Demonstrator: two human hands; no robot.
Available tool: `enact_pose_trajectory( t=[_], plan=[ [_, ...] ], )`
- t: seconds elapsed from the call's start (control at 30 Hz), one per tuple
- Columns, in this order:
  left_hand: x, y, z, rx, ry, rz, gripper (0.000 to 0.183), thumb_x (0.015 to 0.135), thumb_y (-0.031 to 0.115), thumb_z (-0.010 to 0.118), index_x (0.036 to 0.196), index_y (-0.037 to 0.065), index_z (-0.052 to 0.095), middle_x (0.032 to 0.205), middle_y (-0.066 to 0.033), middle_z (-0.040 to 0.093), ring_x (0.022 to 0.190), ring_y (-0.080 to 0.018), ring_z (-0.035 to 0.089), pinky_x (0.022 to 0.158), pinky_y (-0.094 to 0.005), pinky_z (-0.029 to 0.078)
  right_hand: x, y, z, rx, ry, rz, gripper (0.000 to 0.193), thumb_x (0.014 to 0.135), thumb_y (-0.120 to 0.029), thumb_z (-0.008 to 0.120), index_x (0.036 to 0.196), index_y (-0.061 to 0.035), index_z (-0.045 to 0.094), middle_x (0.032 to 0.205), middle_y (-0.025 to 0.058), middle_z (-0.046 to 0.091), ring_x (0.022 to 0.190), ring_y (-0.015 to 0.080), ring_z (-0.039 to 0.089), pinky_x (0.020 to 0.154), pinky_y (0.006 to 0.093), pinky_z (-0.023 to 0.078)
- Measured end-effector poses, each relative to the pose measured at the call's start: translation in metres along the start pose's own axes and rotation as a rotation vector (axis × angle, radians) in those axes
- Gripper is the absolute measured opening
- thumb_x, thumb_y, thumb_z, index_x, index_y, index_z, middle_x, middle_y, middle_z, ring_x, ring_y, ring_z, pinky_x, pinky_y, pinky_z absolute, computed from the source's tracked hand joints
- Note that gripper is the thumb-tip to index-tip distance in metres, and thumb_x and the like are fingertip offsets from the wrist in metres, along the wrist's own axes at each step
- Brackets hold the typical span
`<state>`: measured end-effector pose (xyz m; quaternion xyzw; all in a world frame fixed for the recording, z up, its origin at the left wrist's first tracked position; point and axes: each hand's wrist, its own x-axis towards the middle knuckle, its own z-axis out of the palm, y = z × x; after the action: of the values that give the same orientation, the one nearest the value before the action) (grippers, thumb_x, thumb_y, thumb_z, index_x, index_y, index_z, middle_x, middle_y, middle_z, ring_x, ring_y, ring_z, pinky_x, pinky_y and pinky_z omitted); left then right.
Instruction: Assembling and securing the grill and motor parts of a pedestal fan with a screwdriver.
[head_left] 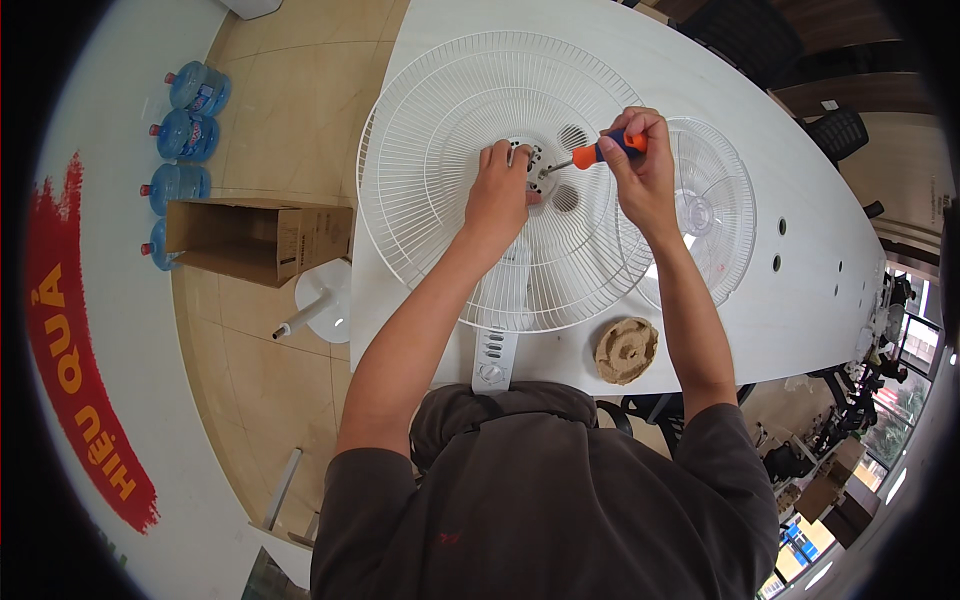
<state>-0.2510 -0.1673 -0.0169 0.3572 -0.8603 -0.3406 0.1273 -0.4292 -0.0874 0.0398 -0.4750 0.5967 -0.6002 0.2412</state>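
Note:
A white wire fan grille (420, 170) lies over the fan's motor housing on the table. In my right hand (648, 185) is a screwdriver (612, 149) with an orange and dark blue handle, closed in my fingers. Its shaft slants left, and the tip meets the hub plate (545, 182) at the grille's middle. My left hand (497, 198) rests on the left side of that hub, fingers bent around its edge; what they hold, if anything, is hidden. Toward me, the fan's white control panel (493, 362) with buttons and a knob sticks out from under the grille.
Right of the grille lies a second round grille with clear fan blades (700, 215). A brown moulded cardboard piece (626, 351) sits near the table's front edge (690, 384). On the floor at left stand an open carton (235, 240), a white fan base (328, 305) and several water bottles (185, 135).

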Motion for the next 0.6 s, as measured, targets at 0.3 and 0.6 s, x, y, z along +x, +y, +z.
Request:
enact_pose_trajectory(
  t=[0.3,0.6],
  plan=[
    [-0.001,-0.006,0.006,0.014,0.061,0.047,0.069,0.07,0.009,0.086,0.13,-0.007,0.056,0.126,-0.0184,0.053,0.12,-0.0359,0.051,0.101,-0.0414,0.048,0.023,-0.057,0.014,-0.766,-0.305,0.038,0.032,0.088,-0.003,0.073,0.11,0.0001,0.05,0.105,0.0206,0.058,0.094,0.0346,0.065,0.083,0.0383,0.053],
    [0.0,-0.001,0.009,0.002,0.09,0.044,0.069,0.069,0.008,0.086,0.129,-0.003,0.057,0.124,-0.0172,0.054,0.118,-0.0354,0.053,0.098,-0.0419,0.05,0.032,-0.066,0.008,-0.74,-0.634,-0.014,0.027,0.086,0.005,0.07,0.107,-0.0012,0.054,0.108,0.0167,0.06,0.092,0.0364,0.065,0.077,0.0421,0.053]
  ],
)
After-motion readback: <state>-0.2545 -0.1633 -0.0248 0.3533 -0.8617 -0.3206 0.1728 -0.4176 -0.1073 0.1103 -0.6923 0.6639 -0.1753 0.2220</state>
